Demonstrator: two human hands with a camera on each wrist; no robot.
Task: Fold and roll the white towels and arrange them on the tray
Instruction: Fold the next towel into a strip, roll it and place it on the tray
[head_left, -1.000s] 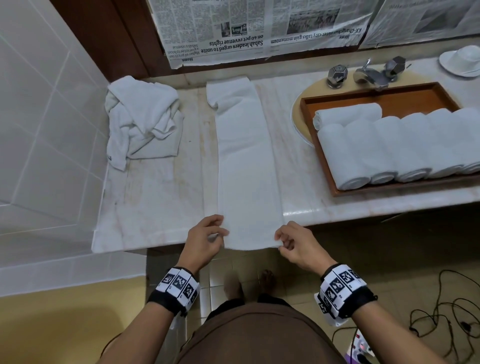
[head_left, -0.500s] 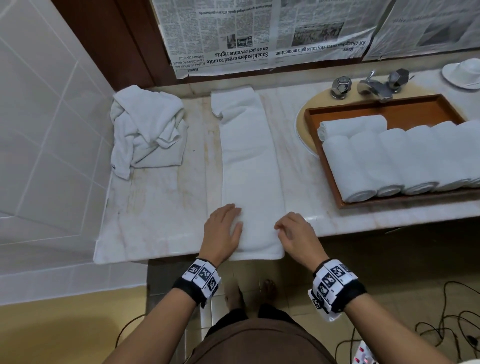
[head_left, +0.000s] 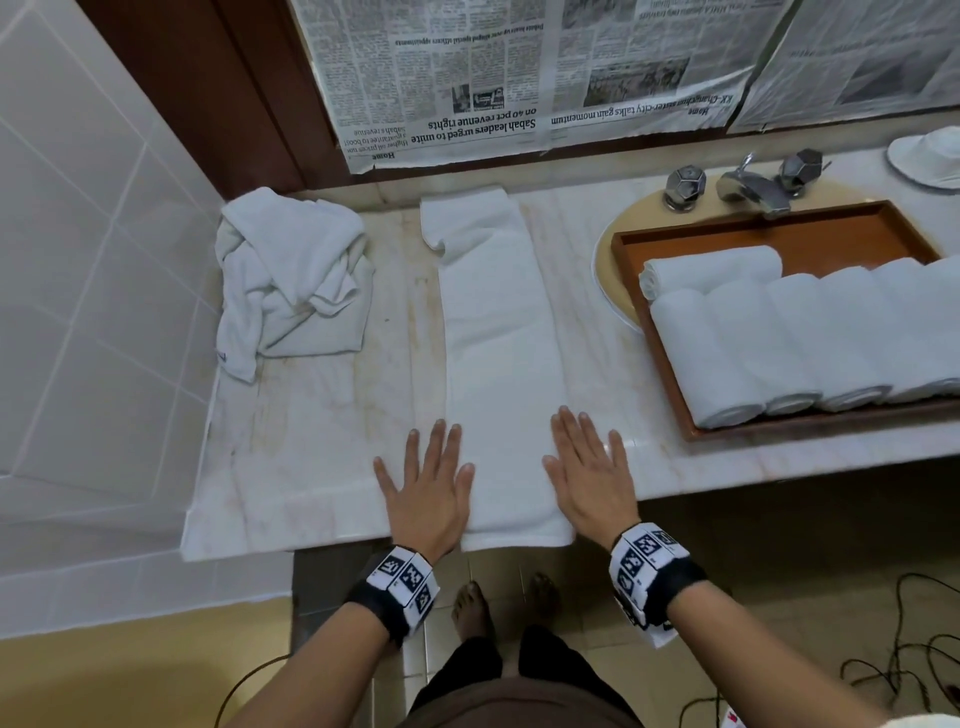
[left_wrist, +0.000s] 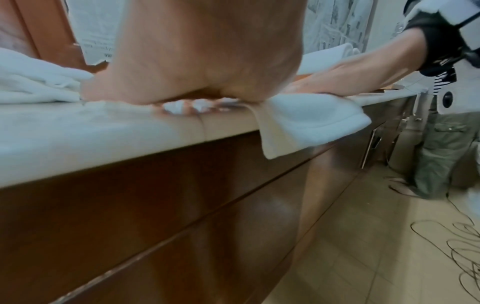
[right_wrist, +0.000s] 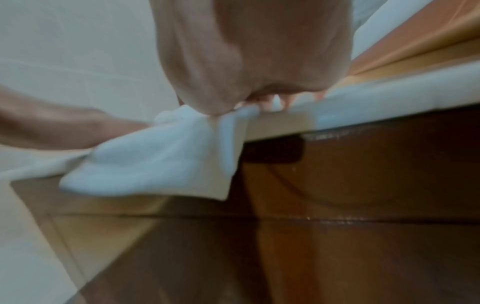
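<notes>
I see the folded towel (head_left: 501, 364) lying lengthwise on the counter (head_left: 311, 441), its near end hanging over the edge. My left hand (head_left: 428, 499) and right hand (head_left: 592, 483) press flat on that end, fingers straight, gripping nothing. Right of the towel, the tray (head_left: 670, 364) holds rolled towels (head_left: 789, 338).

The row of rolled white towels (head_left: 810, 343) on the brown wooden tray (head_left: 753, 236) runs past the head view's right edge, as does a white dish (head_left: 930, 158) on the counter. Both wrist views are blurred: the left hand (left_wrist: 207, 51) and right hand (right_wrist: 254, 47) hide their own fingers.
</notes>
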